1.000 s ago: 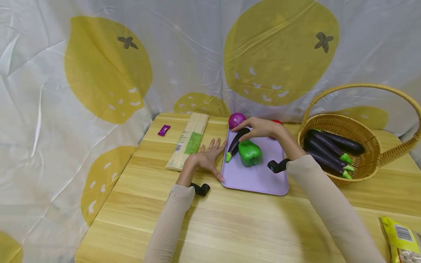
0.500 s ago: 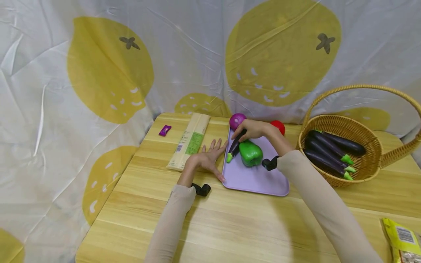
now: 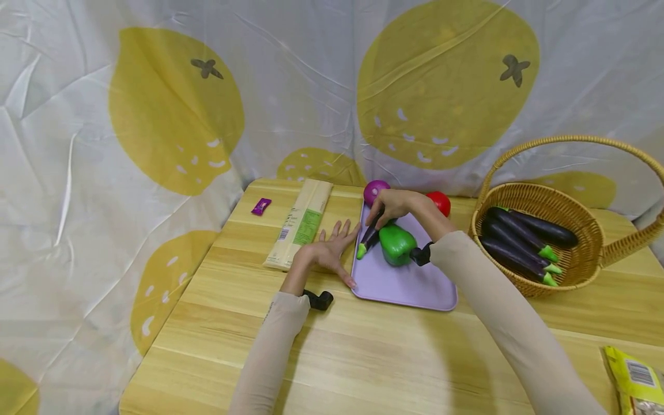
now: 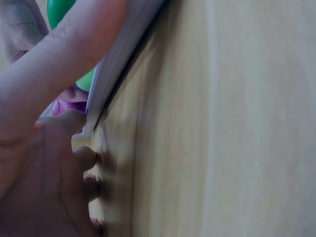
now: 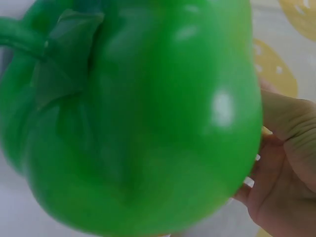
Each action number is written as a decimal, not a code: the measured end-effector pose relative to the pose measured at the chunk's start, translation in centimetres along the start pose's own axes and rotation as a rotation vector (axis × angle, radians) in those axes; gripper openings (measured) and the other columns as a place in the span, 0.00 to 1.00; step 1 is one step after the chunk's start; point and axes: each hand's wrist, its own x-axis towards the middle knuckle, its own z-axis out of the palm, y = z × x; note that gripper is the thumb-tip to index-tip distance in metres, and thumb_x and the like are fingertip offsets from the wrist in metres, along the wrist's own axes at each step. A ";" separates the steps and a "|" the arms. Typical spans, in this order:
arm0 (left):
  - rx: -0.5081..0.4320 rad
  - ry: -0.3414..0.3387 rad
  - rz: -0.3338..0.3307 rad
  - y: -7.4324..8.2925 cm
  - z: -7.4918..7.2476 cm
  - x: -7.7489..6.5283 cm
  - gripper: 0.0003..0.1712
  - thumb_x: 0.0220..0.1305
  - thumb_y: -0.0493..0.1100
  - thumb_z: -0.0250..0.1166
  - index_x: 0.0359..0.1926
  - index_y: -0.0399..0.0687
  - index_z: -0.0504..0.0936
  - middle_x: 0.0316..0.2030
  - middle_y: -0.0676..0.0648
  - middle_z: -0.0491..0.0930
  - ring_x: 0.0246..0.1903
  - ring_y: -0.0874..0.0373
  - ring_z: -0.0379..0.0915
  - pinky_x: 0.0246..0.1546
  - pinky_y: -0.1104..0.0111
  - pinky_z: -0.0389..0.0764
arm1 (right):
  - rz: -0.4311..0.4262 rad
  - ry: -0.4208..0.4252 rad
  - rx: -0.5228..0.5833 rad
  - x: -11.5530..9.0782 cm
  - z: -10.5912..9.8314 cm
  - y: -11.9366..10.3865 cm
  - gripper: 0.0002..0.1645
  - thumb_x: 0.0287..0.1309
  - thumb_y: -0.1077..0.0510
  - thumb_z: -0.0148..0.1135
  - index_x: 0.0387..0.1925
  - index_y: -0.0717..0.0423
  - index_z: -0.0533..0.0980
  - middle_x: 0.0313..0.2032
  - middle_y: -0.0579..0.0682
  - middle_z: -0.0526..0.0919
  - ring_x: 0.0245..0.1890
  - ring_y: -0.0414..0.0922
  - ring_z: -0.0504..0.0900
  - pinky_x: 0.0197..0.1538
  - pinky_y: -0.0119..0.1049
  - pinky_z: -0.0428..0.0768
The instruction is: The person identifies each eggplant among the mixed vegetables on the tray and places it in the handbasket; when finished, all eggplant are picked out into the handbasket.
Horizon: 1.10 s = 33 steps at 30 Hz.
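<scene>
On the lilac tray (image 3: 402, 290) in the head view lie a dark eggplant (image 3: 369, 237) with a green cap and a green bell pepper (image 3: 396, 244). My right hand (image 3: 398, 206) reaches over from behind and grips the eggplant's upper part between thumb and fingers. The pepper (image 5: 148, 128) fills most of the right wrist view and hides the eggplant there. With fingers spread, my left hand (image 3: 328, 252) lies along the tray's left edge, thumb and index finger touching the rim. A purple onion (image 3: 376, 191) sits at the tray's far left corner.
A red round vegetable (image 3: 440, 203) sits behind the tray. To the right stands a wicker basket (image 3: 591, 253) holding several eggplants. Left of the tray are a long noodle packet (image 3: 297, 227) and a small purple wrapped candy (image 3: 261, 206). A yellow bag (image 3: 635, 374) lies at front right.
My right hand has come down onto the eggplant and now grips it, its wrist shifting left toward the pepper. My left hand stays put at the tray's edge.
</scene>
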 end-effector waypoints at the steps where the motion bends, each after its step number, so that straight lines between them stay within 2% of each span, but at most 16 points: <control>1: -0.001 0.000 -0.001 0.0 0.0 0.0 0.85 0.46 0.64 0.82 0.82 0.60 0.23 0.81 0.42 0.15 0.81 0.44 0.09 0.78 0.38 0.20 | 0.002 -0.007 0.002 0.1 0.0 0.0 0.15 0.61 0.64 0.72 0.50 0.58 0.88 0.49 0.54 0.91 0.47 0.39 0.81 0.47 0.24 0.77; 9: -0.002 0.000 -0.003 0.0 0.0 0.0 0.85 0.47 0.64 0.82 0.82 0.60 0.23 0.81 0.42 0.16 0.80 0.44 0.08 0.78 0.38 0.20 | 0.000 -0.041 0.022 0.6 0.2 0.3 0.15 0.60 0.64 0.73 0.50 0.58 0.88 0.49 0.55 0.91 0.45 0.36 0.79 0.45 0.22 0.76; 14: -0.013 -0.003 -0.007 0.1 0.0 -0.1 0.85 0.46 0.63 0.83 0.82 0.59 0.23 0.81 0.42 0.16 0.80 0.44 0.08 0.78 0.39 0.19 | 0.000 -0.066 0.007 0.5 0.1 0.2 0.16 0.59 0.63 0.74 0.50 0.58 0.88 0.49 0.54 0.91 0.41 0.34 0.76 0.40 0.22 0.73; 19: -0.017 -0.003 -0.006 0.1 -0.1 -0.1 0.85 0.46 0.64 0.83 0.82 0.59 0.23 0.81 0.42 0.16 0.80 0.44 0.08 0.78 0.39 0.19 | -0.001 -0.099 -0.003 0.2 -0.1 0.0 0.17 0.59 0.63 0.74 0.51 0.59 0.87 0.49 0.56 0.91 0.37 0.33 0.76 0.39 0.21 0.74; 24: -0.013 -0.005 -0.003 0.0 0.0 0.0 0.85 0.47 0.64 0.82 0.82 0.60 0.23 0.81 0.42 0.15 0.80 0.45 0.08 0.78 0.37 0.19 | -0.007 -0.120 -0.009 -0.1 -0.3 0.1 0.17 0.60 0.62 0.74 0.51 0.58 0.88 0.51 0.57 0.90 0.42 0.35 0.79 0.43 0.22 0.76; 28: -0.008 -0.004 -0.002 0.0 0.0 -0.1 0.85 0.47 0.65 0.82 0.82 0.59 0.23 0.81 0.42 0.15 0.80 0.45 0.08 0.78 0.38 0.20 | -0.011 -0.108 0.010 -0.4 -0.6 0.2 0.17 0.61 0.61 0.74 0.52 0.59 0.87 0.51 0.57 0.90 0.44 0.36 0.80 0.45 0.22 0.78; 33: -0.002 -0.008 -0.002 0.0 -0.1 -0.1 0.85 0.47 0.65 0.82 0.82 0.59 0.22 0.81 0.42 0.15 0.80 0.45 0.08 0.78 0.38 0.19 | -0.014 -0.051 0.048 -1.0 -1.0 0.5 0.17 0.62 0.62 0.72 0.53 0.59 0.87 0.50 0.57 0.90 0.43 0.35 0.78 0.48 0.25 0.77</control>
